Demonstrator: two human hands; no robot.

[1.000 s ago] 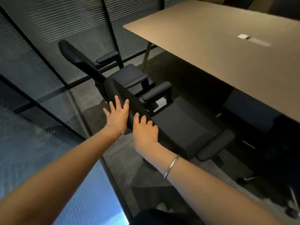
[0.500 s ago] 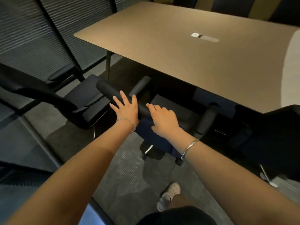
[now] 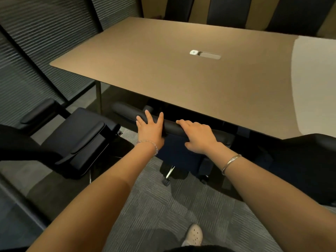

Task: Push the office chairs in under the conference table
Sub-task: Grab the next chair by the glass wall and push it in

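Office chair (image 3: 125, 110) sat tucked under the bench's (image 3: 163, 70) near edge, my left hand (image 3: 150, 130) flat and open on its backrest top, my right hand (image 3: 198, 137) curled over it; heavy, I judged, but easy-rolling on castors (image 3: 165, 182), best pushed right there.

I stand on grey striped carpet tiles (image 3: 181, 206). Left of the brown table (image 3: 163, 73), ribbed dark glass panels (image 3: 45, 33) sit in black frames. Beyond the table is a tan wall (image 3: 258, 13) with dark upright shapes. Pale light (image 3: 312, 84) covers the table's right end.
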